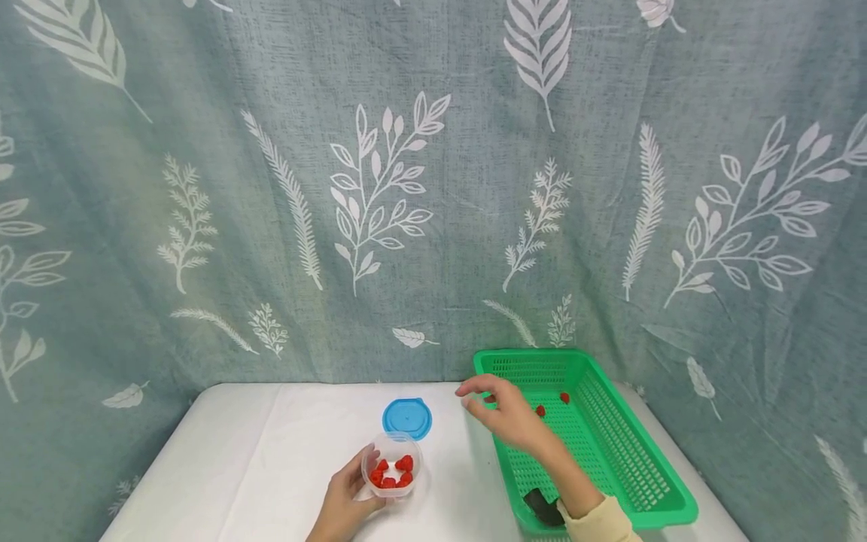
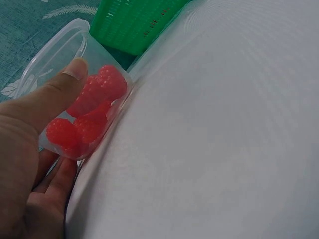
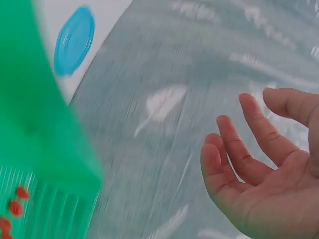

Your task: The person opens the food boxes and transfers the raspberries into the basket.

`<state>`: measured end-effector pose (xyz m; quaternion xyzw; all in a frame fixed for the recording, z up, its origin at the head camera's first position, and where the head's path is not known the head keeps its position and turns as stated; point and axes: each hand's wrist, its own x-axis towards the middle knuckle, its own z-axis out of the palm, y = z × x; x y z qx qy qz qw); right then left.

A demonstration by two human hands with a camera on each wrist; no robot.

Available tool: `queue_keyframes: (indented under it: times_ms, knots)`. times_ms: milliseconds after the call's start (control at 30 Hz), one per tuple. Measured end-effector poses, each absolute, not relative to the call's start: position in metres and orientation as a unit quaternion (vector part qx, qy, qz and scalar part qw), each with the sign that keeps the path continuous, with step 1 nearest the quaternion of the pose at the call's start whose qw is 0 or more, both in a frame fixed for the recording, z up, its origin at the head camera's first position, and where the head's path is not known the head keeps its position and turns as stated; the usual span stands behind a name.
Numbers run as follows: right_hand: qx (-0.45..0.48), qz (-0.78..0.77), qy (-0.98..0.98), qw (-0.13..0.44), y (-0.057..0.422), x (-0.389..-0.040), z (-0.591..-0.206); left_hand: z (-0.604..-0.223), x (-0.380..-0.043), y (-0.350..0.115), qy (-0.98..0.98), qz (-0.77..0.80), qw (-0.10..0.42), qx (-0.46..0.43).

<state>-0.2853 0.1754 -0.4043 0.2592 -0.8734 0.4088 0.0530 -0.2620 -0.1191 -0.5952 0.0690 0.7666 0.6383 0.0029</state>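
My left hand (image 1: pixel 347 497) grips a small clear plastic tub (image 1: pixel 366 461) by its side, thumb and fingers around the wall. Several red raspberries (image 1: pixel 404 464) lie at the bottom of the tub; the left wrist view shows the raspberries (image 2: pixel 89 102) through its wall. My right hand (image 1: pixel 504 412) hangs above the near-left side of a green basket (image 1: pixel 506 467), fingers loosely bent and apart, holding nothing. In the right wrist view its palm (image 3: pixel 279 194) is bare. A few raspberries (image 1: pixel 565 397) lie on the basket floor.
A round blue lid (image 1: pixel 407 418) lies on the white table (image 1: pixel 271 452) just behind the tub. A black object (image 1: pixel 542 507) sits at the basket's near end, partly behind the right forearm. A patterned green-grey curtain (image 1: pixel 406 226) hangs along the table's back.
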Motion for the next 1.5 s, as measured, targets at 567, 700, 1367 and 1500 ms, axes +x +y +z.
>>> queue_keyframes:
  times_ms: [567,700,1367,1500]
  knots:
    - [0.246,0.393,-0.886,0.027,0.094,-0.234,-0.468,-0.598,-0.264,-0.123,0.77,0.631,-0.032,0.091]
    - [0.203,0.406,-0.89,0.03,0.082,-0.235,-0.491,-0.598,-0.264,-0.122,0.762,0.638,-0.053,0.093]
    - [0.174,0.473,-0.863,0.033,0.051,-0.292,-0.532,-0.6,-0.261,-0.12,0.752,0.647,-0.07,0.103]
    - [0.17,0.421,-0.89,0.033,0.044,-0.293,-0.536,-0.599,-0.26,-0.121,0.745,0.657,-0.05,0.102]
